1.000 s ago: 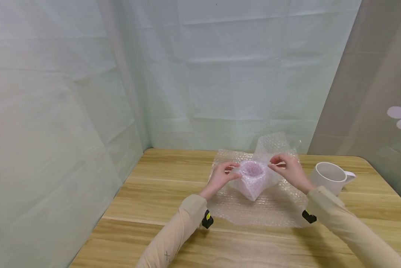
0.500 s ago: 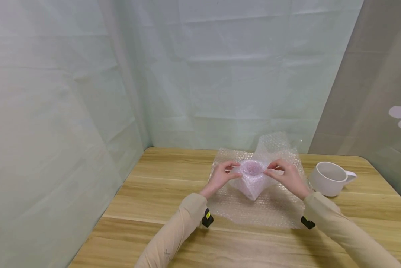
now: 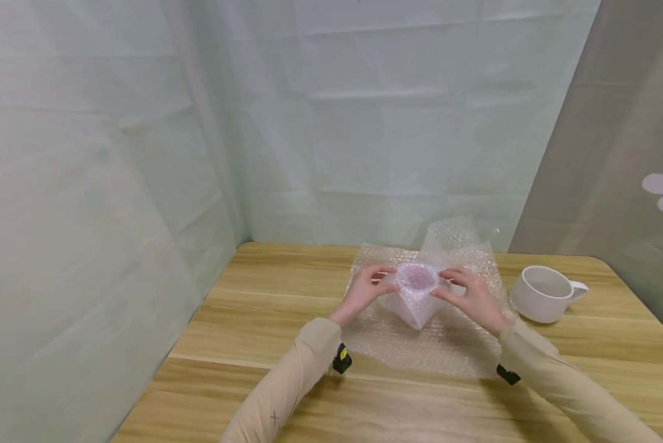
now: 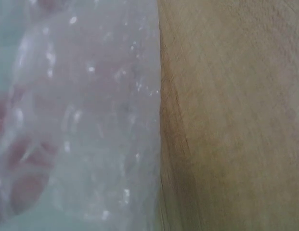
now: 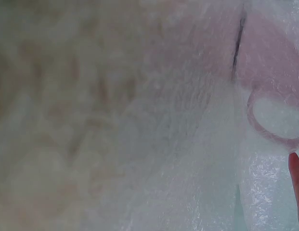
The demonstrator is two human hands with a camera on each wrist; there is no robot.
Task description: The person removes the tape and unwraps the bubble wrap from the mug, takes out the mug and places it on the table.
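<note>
A pink mug (image 3: 418,278) stands at the table's far middle, its mouth upward. Bubble wrap (image 3: 431,351) lies under it and is folded up around its sides. My left hand (image 3: 363,290) holds the wrap against the mug's left side, thumb and fingers apart. On the opposite side, my right hand (image 3: 470,296) holds the wrap beside the rim with thumb and fingers curved. Through the film in the right wrist view shows the mug's ring-shaped handle (image 5: 251,118). Fingers (image 4: 29,185) appear blurred behind wrap in the left wrist view.
To the right of the wrap stands a white mug (image 3: 540,298), handle pointing right. The wooden table (image 3: 265,332) meets pale cloth walls at the back and left. One flap of wrap (image 3: 450,237) rises behind the pink mug.
My right hand has moved left, from a lifted piece of wrap toward the pink mug's rim. The left hand stays in place.
</note>
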